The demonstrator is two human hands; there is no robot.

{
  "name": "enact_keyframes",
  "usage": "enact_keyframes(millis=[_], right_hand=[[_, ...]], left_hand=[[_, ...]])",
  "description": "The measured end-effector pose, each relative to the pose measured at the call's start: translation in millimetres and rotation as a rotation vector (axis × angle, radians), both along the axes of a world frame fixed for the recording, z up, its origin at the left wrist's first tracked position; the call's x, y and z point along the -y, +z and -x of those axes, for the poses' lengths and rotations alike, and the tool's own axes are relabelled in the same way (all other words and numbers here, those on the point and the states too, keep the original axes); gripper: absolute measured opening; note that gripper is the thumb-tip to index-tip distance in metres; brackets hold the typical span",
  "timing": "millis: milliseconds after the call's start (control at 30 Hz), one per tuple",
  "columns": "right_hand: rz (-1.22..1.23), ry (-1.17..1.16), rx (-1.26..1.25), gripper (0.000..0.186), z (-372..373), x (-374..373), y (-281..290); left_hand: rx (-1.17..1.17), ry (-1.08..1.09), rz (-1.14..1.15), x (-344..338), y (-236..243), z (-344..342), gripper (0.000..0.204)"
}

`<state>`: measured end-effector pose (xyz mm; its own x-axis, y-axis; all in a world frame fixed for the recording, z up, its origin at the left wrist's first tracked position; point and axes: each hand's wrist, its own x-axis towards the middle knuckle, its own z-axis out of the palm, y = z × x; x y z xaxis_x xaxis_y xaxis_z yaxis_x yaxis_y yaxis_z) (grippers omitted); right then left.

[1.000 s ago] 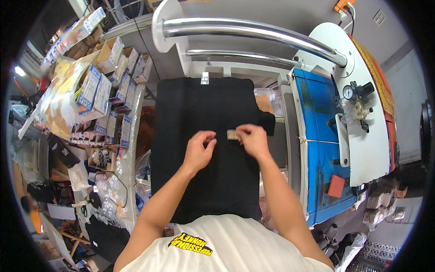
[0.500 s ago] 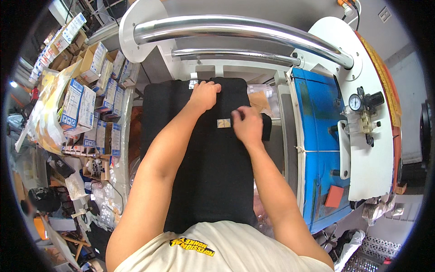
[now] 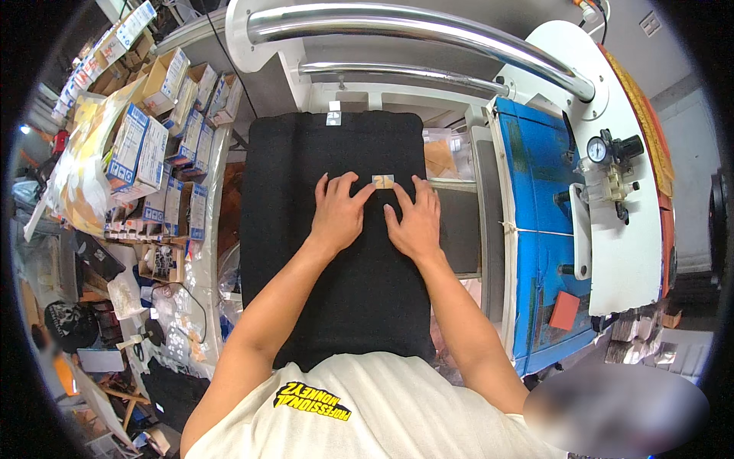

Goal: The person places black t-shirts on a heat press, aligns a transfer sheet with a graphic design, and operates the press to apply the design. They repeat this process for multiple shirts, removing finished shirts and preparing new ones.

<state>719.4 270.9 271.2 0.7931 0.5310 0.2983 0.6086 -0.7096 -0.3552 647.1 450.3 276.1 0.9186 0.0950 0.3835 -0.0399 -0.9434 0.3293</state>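
Observation:
A black fabric piece (image 3: 336,298), like a garment, lies spread out in front of me. A small pale rectangular patch (image 3: 383,181) lies on it, right of centre; a grey-and-white tag (image 3: 333,117) sits at its top edge. My left hand (image 3: 339,210) rests on the fabric with fingers apart, thumb tip at the patch's left side. My right hand (image 3: 413,222) also has its fingers spread on the fabric, index fingertip at the patch's lower right.
A white press machine with chrome bars (image 3: 413,38) and a pressure gauge (image 3: 598,148) stands beyond and right, beside a blue padded board (image 3: 535,176) holding a red block (image 3: 563,310). Stacked cardboard boxes (image 3: 134,149) and clutter line the left bench.
My left hand went up to the top tag, then came back down beside the small patch. My right hand's curled fingers have spread out. The black flap at the right no longer shows.

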Motion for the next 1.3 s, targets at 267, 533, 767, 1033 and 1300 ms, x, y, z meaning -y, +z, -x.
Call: enact_keyframes(millis=[267, 533, 767, 1033, 1300], right_hand=[[0.094, -0.058, -0.06, 0.054, 10.9, -16.7, 1.8], [0.038, -0.07, -0.007, 0.053, 10.9, -17.4, -2.4], [0.091, -0.048, -0.008, 0.053, 10.8, -17.6, -0.9], [0.073, -0.058, -0.01, 0.053, 10.4, -18.9, -2.1], [0.085, -0.064, -0.014, 0.053, 10.5, -18.3, -3.5]], left_hand=[[-0.054, 0.078, -0.039, 1.1, -10.0, 2.4, 0.044], [-0.035, 0.106, -0.04, 4.8, -9.5, 2.9, 0.044], [-0.051, 0.125, -0.049, 4.5, -10.7, 1.6, 0.043], [-0.085, 0.125, -0.034, 4.2, -9.1, 1.9, 0.044], [-0.063, 0.126, -0.038, 3.3, -10.5, 1.8, 0.044]])
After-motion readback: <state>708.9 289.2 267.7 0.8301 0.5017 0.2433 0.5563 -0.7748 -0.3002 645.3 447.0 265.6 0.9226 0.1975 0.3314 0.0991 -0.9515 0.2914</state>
